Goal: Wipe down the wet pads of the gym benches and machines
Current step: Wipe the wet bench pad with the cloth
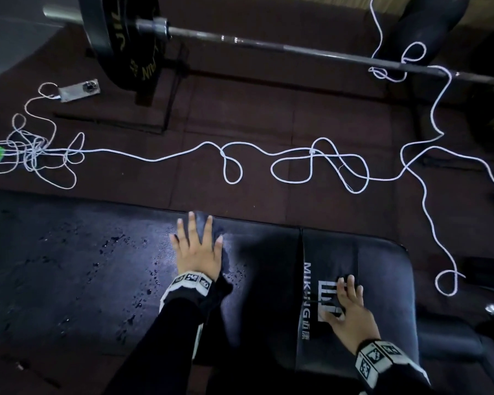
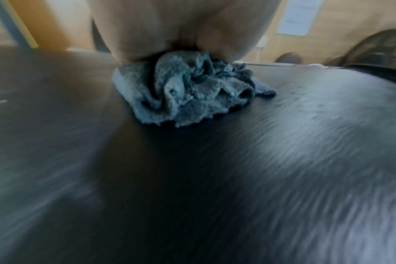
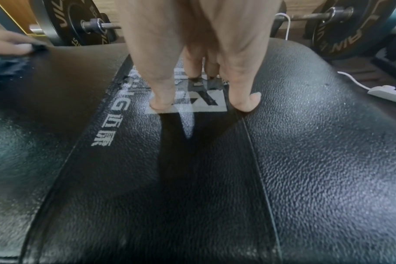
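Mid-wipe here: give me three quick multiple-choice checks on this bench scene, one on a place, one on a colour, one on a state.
1. Where is the cloth?
A. Under the left hand on the bench pad
B. On the floor
C. Over the barbell

2. What colour is the cord on the floor?
A. Red
B. White
C. Black

3. How is the right hand?
A. Fist around a bottle
B. Fingers spread, tips resting on the pad's logo
C. Raised off the pad

Key: 1 A, the cloth bunches beneath the flat palm; 2 B, it loops pale across the dark mat; 3 B, the wrist view shows fingertips planted on the print.
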{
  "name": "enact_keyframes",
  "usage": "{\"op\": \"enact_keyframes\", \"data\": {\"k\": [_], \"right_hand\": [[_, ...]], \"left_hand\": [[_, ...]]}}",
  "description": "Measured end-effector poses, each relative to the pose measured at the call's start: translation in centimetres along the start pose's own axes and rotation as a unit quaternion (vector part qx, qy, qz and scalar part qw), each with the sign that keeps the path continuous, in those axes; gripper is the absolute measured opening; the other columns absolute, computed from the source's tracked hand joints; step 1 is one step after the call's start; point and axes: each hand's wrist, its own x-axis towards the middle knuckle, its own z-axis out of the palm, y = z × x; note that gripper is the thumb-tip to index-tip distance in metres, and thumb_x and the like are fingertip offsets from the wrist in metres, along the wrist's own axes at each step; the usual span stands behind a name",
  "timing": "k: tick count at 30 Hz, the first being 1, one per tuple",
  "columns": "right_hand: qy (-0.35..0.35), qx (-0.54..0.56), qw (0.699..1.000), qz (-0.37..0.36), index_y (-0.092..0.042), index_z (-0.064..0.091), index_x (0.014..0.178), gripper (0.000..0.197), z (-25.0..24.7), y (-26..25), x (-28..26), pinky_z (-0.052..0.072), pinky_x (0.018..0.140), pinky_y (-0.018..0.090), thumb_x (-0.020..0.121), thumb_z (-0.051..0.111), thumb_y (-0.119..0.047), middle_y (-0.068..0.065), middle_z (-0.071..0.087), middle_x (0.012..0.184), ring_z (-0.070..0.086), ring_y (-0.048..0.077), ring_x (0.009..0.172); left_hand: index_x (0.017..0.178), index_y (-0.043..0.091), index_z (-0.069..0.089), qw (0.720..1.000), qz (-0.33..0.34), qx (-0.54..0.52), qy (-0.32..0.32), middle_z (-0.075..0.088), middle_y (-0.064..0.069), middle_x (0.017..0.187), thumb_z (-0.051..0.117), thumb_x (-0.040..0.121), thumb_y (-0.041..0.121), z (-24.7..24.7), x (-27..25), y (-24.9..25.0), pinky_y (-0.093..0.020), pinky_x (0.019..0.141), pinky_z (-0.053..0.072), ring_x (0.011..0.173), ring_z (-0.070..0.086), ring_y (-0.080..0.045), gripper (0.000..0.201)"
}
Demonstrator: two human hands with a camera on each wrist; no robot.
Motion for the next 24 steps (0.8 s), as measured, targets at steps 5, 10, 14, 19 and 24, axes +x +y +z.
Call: {"op": "enact_keyframes", "data": {"k": [5, 10, 14, 19, 24], "right_hand": [[0.003, -0.004, 1.0, -0.008, -0.025, -0.008, 0.148, 0.084, -0.3, 0.0, -0.2, 0.031, 0.107, 0.025, 0.092, 0.053, -0.039, -0.016, -0.026, 0.142, -0.015, 0.014, 0.142], [0.004, -0.018, 1.0, -0.008, -0.024, -0.008, 0.148, 0.084, -0.3, -0.1, -0.2, 0.03, 0.106, 0.023, 0.092, 0.052, -0.039, -0.012, -0.025, 0.146, -0.013, 0.018, 0.143], [0.002, 0.008, 1.0, -0.007, -0.023, -0.008, 0.148, 0.086, -0.2, -0.1, -0.2, 0.028, 0.108, 0.025, 0.091, 0.055, -0.038, -0.015, -0.026, 0.141, -0.014, 0.017, 0.143], [0.004, 0.017, 1.0, -0.008, -0.024, -0.006, 0.148, 0.085, -0.3, 0.0, -0.3, 0.029, 0.108, 0.026, 0.091, 0.055, -0.038, -0.016, -0.026, 0.142, -0.015, 0.016, 0.142], [-0.003, 0.019, 1.0, -0.003, -0.027, -0.005, 0.148, 0.083, -0.2, -0.1, -0.2, 0.03, 0.109, 0.029, 0.091, 0.053, -0.042, -0.017, -0.025, 0.144, -0.017, 0.012, 0.14]], "left_hand": [[0.142, 0.028, 0.037, 0.988, 0.138, 0.057, -0.04, 0.033, -0.015, 0.151, 0.026, 0.093, 0.05, 2.0, -0.7, 5.6, -0.059, 0.109, 0.02, 0.136, 0.032, -0.041, 0.055], [0.148, 0.033, 0.025, 0.983, 0.164, 0.051, -0.064, 0.019, -0.006, 0.157, 0.025, 0.096, 0.049, 3.5, -7.2, 5.0, -0.048, 0.114, 0.008, 0.144, 0.014, -0.031, 0.054], [0.146, 0.032, 0.031, 0.989, 0.119, 0.039, -0.085, 0.028, -0.007, 0.154, 0.013, 0.1, 0.047, 2.3, -10.2, 1.0, -0.047, 0.115, 0.009, 0.144, 0.02, -0.027, 0.051], [0.15, 0.03, 0.019, 0.997, -0.018, 0.03, -0.068, 0.015, -0.011, 0.157, 0.005, 0.098, 0.05, -0.1, -7.4, -3.3, -0.041, 0.117, -0.004, 0.146, 0.004, -0.027, 0.057], [0.147, 0.035, -0.013, 0.996, -0.058, 0.036, -0.06, -0.026, -0.006, 0.151, -0.015, 0.084, 0.057, -1.2, -1.5, -1.1, -0.045, 0.111, -0.017, 0.141, -0.024, -0.027, 0.066]]}}
